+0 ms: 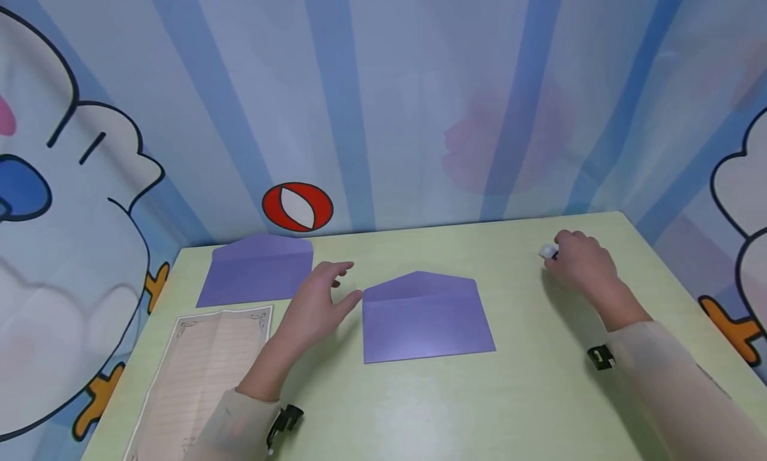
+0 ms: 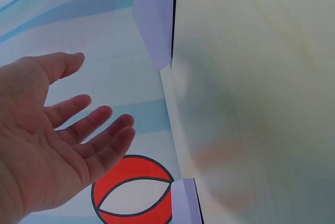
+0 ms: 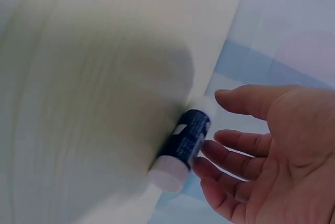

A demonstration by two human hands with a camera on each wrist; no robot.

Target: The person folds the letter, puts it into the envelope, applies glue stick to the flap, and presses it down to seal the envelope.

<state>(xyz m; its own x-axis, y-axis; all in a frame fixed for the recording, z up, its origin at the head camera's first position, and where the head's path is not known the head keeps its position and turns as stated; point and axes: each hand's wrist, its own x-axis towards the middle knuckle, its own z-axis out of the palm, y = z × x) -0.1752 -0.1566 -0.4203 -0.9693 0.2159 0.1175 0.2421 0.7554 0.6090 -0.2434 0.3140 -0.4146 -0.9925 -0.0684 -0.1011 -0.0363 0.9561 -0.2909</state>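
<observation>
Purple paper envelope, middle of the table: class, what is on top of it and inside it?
Nothing lies on the middle purple paper envelope; its pointed purple flap is unfolded. The inside is covered; contents cannot be seen.

Two purple envelopes [image 1: 257, 278] [image 1: 427, 324] are lying on one surface [image 1: 449, 408], and one lined sheet [image 1: 206, 361] is lying there too. One pale-ended tube [image 3: 183, 139] is showing. Two grips [image 1: 313, 304] [image 1: 581, 262] are appearing, with two pale sleeves [image 1: 235, 426] [image 1: 671, 374] and two black fittings [image 1: 287, 418] [image 1: 600, 358] accompanying them. One printed ball [image 1: 297, 208] is decorating one backdrop [image 1: 407, 134].
</observation>
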